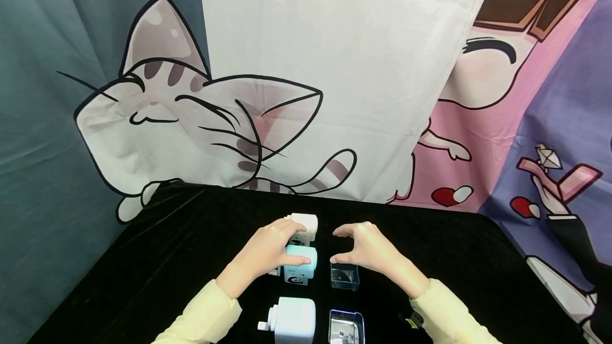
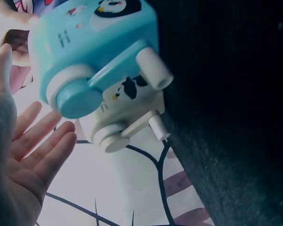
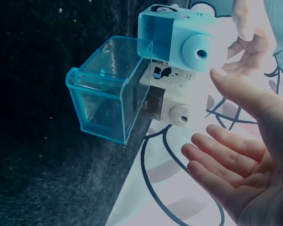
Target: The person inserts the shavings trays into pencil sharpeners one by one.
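Observation:
A light-blue hand-crank pencil sharpener (image 1: 300, 257) with a penguin print stands on the black cloth, a white one (image 1: 306, 225) behind it. Over the left side of the blue sharpener is my left hand (image 1: 269, 247); its thumb overlaps the body in the head view, and its fingers are relaxed. The crank (image 2: 118, 66) faces the left wrist camera. To the right, my right hand (image 1: 370, 248) hovers with spread, loosely bent fingers and nothing in them. Below its thumb sits a clear blue-edged drawer (image 1: 345, 278). The blue sharpener's drawer slot (image 3: 156, 36) shows hollow in the right wrist view.
Nearer me stand a pale-blue crank sharpener (image 1: 296, 318) and, beside it, a clear drawer with a dark-blue rim (image 1: 346, 328). Black cloth (image 1: 215, 227) covers the table. Behind it hangs a printed curtain (image 1: 334, 41) with a cartoon cat.

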The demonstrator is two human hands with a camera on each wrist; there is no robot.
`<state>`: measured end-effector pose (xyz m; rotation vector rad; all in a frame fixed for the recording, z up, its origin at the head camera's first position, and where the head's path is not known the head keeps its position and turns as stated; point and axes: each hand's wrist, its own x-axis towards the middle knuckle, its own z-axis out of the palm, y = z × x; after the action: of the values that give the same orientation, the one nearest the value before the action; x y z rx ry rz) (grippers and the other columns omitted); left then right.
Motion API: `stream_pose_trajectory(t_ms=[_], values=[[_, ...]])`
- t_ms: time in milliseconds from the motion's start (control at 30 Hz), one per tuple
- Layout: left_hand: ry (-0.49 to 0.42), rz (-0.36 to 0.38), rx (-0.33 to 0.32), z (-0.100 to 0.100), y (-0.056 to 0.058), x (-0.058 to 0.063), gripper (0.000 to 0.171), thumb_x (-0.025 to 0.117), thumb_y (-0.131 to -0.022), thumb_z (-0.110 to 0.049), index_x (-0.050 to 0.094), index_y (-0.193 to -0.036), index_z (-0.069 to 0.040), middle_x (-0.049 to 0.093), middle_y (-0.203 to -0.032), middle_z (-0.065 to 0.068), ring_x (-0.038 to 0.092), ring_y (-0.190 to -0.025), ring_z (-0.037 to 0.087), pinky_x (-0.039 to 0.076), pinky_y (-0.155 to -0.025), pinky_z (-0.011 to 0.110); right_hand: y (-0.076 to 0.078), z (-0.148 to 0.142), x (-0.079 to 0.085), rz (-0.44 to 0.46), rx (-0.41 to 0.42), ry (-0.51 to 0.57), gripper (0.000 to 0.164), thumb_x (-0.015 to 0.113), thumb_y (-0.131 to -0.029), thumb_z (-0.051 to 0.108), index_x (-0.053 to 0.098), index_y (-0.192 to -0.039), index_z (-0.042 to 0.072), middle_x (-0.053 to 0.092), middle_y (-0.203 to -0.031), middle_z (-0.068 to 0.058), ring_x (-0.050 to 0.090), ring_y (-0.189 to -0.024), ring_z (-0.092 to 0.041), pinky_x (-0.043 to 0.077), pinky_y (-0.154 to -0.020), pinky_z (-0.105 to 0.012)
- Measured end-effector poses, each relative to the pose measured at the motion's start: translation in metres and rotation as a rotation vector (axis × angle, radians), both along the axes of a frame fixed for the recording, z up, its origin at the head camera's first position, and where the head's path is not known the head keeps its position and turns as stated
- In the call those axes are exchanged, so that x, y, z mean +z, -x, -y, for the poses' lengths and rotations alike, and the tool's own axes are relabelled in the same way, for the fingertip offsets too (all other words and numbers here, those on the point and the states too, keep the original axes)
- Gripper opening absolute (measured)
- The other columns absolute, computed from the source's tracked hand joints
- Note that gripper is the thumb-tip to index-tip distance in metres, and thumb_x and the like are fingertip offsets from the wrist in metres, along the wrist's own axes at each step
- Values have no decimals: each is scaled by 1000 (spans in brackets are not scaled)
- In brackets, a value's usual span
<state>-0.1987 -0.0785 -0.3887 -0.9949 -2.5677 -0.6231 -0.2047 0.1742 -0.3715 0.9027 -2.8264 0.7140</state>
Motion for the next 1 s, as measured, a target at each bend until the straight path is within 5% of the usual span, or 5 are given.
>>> stream_pose_trajectory(t_ms=[1000], values=[[16,89,-6,-3,-8,-29,62,62,-71,-65,57,-109,-16,60,-104,-2,50,-85,9,48,-70,28,-24,-25,-37,51,14,-23,65,80,-57,47,64,-104,6,67,-98,-5,58,-83,-11,51,-70,-29]])
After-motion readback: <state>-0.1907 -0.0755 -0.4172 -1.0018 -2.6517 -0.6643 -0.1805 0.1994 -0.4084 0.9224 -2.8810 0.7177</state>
